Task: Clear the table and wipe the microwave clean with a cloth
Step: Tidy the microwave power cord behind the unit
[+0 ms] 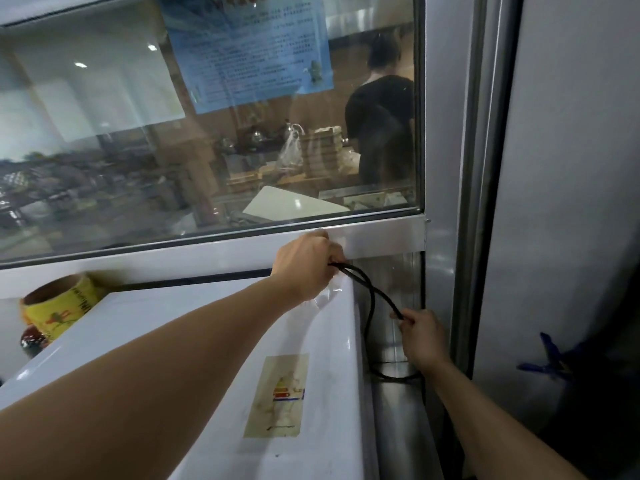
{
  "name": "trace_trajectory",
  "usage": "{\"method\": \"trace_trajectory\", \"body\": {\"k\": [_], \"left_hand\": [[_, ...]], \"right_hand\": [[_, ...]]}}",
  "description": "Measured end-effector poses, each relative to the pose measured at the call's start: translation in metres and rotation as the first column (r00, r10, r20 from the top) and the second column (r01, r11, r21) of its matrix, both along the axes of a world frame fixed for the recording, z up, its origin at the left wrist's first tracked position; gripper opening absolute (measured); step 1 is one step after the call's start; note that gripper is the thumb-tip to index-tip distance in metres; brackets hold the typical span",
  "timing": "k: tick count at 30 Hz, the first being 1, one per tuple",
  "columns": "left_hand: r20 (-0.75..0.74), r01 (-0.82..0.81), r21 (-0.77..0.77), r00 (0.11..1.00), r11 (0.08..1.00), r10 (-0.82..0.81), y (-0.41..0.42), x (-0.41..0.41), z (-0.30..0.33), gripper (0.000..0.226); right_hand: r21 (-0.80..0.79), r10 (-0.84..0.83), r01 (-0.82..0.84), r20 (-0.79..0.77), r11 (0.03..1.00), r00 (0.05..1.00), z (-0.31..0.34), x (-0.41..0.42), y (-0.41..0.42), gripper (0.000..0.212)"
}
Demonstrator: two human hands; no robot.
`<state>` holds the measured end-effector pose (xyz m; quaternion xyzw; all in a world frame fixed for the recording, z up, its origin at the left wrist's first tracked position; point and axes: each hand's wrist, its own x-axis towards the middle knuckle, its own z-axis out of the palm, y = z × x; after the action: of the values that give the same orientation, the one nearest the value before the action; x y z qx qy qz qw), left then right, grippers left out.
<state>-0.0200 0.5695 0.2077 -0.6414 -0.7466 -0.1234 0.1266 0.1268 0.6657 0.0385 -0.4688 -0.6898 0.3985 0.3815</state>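
Observation:
The white microwave (221,341) fills the lower left, its top facing me with a yellowed label (277,396) stuck on it. A black power cord (370,299) loops off its back right corner and drops into the gap beside it. My left hand (308,268) reaches over the microwave top and grips the cord at the back corner, just under the window sill. My right hand (420,337) holds the same cord lower down, in the gap to the right of the microwave. No cloth is in view.
A yellow roll of tape (57,306) sits on the microwave's far left corner. A glass window (207,133) with a blue notice stands behind; a person in black is seen through it. A steel wall (561,202) and a blue clip (550,362) are at the right.

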Motion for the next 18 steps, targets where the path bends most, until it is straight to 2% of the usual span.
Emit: {"method": "trace_trajectory", "body": {"k": [4, 9, 14, 18], "left_hand": [[0.007, -0.036, 0.048, 0.999, 0.998, 0.036, 0.009, 0.003, 0.005, 0.02], [-0.034, -0.021, 0.016, 0.999, 1.0, 0.021, 0.012, 0.005, 0.001, 0.025], [-0.016, -0.016, -0.021, 1.0, 1.0, 0.016, 0.01, 0.004, -0.009, 0.027], [0.051, -0.035, 0.018, 0.998, 0.999, 0.034, 0.005, 0.001, -0.013, 0.035]], "right_hand": [[-0.033, -0.065, 0.063, -0.069, 0.997, 0.995, 0.006, -0.009, 0.011, 0.028], [-0.02, -0.045, 0.044, -0.072, 0.999, 0.996, -0.004, -0.014, 0.007, 0.03], [0.021, -0.018, 0.018, 0.0, 1.0, 1.0, -0.014, -0.009, 0.002, 0.016], [0.02, 0.03, -0.03, -0.005, 0.999, 1.0, -0.007, -0.001, -0.001, 0.027]]}}
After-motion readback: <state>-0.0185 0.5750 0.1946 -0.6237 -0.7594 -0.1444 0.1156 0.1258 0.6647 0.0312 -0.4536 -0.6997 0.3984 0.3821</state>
